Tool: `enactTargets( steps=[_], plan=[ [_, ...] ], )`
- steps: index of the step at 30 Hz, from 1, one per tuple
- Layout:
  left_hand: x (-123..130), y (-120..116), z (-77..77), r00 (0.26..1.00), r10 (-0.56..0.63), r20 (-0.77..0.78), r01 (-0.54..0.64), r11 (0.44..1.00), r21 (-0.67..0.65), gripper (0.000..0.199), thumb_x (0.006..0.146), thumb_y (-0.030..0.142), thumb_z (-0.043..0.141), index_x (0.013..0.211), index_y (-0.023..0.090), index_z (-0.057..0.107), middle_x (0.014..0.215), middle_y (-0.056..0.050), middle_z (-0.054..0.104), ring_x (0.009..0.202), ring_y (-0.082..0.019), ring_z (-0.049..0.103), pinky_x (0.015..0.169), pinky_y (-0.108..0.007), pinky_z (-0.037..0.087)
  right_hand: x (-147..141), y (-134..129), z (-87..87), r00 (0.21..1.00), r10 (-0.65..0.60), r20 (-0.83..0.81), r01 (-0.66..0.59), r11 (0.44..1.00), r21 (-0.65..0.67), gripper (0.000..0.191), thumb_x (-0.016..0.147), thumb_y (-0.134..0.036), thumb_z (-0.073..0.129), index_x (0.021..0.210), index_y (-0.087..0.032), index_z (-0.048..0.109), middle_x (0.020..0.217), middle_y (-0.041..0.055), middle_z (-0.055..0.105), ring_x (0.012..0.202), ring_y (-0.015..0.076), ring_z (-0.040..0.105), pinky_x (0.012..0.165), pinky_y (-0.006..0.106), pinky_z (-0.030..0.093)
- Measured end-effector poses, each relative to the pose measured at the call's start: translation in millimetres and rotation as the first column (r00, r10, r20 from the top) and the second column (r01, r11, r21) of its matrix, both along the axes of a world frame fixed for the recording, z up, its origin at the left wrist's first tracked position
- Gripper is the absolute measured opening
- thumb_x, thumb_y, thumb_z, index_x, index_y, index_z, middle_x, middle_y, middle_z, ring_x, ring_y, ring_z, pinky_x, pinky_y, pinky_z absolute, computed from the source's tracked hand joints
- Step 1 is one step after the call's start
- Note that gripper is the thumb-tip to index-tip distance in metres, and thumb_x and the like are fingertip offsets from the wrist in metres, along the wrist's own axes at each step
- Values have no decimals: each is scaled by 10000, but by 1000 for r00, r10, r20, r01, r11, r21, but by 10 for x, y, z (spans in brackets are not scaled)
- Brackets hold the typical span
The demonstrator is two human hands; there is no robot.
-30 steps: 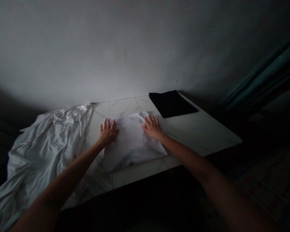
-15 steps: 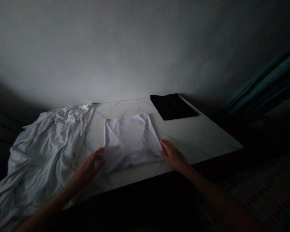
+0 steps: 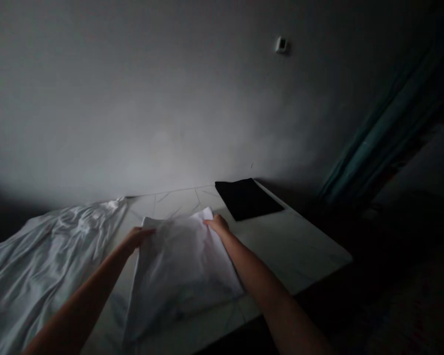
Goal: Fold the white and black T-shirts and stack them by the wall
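A white folded cloth, perhaps a shirt [image 3: 177, 266], lies before me on the marble-patterned table [image 3: 299, 251]. My left hand [image 3: 138, 236] grips its far left corner, thumb on top and fingers underneath. At the far right corner, my right hand [image 3: 217, 224] pinches the edge the same way. The far edge looks slightly raised between the two hands. A faint grey-blue patch shows on the near part of the cloth. Dim light and blur hide the fabric's finer details.
A black folded cloth [image 3: 247, 199] lies at the table's back right. Crumpled white fabric [image 3: 55, 256] covers the left side. Behind stands a grey wall [image 3: 151, 98] with a small white device [image 3: 281, 45]. A teal curtain [image 3: 370, 143] hangs at the right.
Both hands have moved from the white cloth's near sides to its far corners and taken hold there. The view has tilted up, bringing the wall device into sight.
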State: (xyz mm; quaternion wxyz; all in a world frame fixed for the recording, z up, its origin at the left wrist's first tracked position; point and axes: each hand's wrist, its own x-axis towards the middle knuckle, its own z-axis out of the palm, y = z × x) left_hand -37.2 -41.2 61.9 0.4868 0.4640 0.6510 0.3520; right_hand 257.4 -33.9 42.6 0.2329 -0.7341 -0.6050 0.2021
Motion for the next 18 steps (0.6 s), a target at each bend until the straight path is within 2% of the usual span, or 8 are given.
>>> enactTargets(
  steps=[2, 5, 8, 11, 13, 15, 18],
  plan=[
    [-23, 11, -74, 997, -71, 38, 68, 995, 73, 432, 451, 466, 851, 686, 181, 627, 570, -29, 672, 536, -224, 652, 454, -282, 516, -29, -19, -42, 997, -71, 8, 71, 997, -10, 293, 896, -393, 619, 999, -136, 718, 1030, 163, 750, 941, 289, 705, 708, 311, 476],
    [32, 33, -164, 995, -82, 49, 72, 982, 175, 571, 406, 562, 849, 811, 226, 627, 660, -15, 720, 643, -275, 703, 528, -329, 579, 47, -73, -164, 993, -118, -9, 119, 992, 43, 288, 964, -404, 479, 925, -230, 706, 1071, 80, 755, 992, 243, 684, 776, 295, 475],
    [296, -61, -160, 992, -105, 64, 91, 979, 182, 647, 403, 621, 848, 882, 250, 620, 707, -13, 735, 702, -303, 720, 587, -356, 609, 362, -216, -344, 965, -130, -228, 156, 982, 102, 302, 917, -459, 478, 768, -259, 649, 907, 24, 760, 886, 242, 679, 734, 304, 482],
    [790, -303, -112, 965, -201, 166, 184, 977, 111, 638, 519, 684, 803, 968, 263, 633, 814, -31, 760, 782, -311, 733, 685, -387, 625, 924, -472, -468, 836, -135, -532, 232, 965, 119, 387, 805, -614, 529, 721, -248, 621, 742, 32, 712, 765, 265, 664, 645, 332, 481],
    [1201, -472, -83, 929, -284, 235, 278, 959, 60, 645, 586, 740, 742, 1010, 263, 651, 848, -46, 764, 808, -316, 734, 709, -406, 624, 1374, -666, -443, 763, -153, -627, 290, 949, 121, 482, 725, -708, 564, 764, -236, 652, 730, 42, 700, 749, 270, 660, 639, 342, 489],
    [1613, -584, -47, 888, -372, 271, 372, 927, 53, 665, 625, 776, 692, 1042, 258, 671, 867, -55, 765, 841, -317, 730, 739, -412, 618, 1815, -833, -327, 747, -179, -641, 342, 929, 140, 557, 672, -749, 597, 809, -216, 685, 760, 56, 707, 781, 277, 667, 676, 346, 507],
    [2124, -609, 64, 837, -469, 283, 448, 883, 139, 688, 659, 790, 656, 1079, 247, 692, 911, -57, 766, 872, -295, 716, 811, -393, 601, 2363, -984, -73, 776, -212, -594, 390, 901, 189, 590, 639, -755, 635, 827, -202, 714, 816, 81, 727, 872, 300, 680, 765, 360, 524]
  ],
)
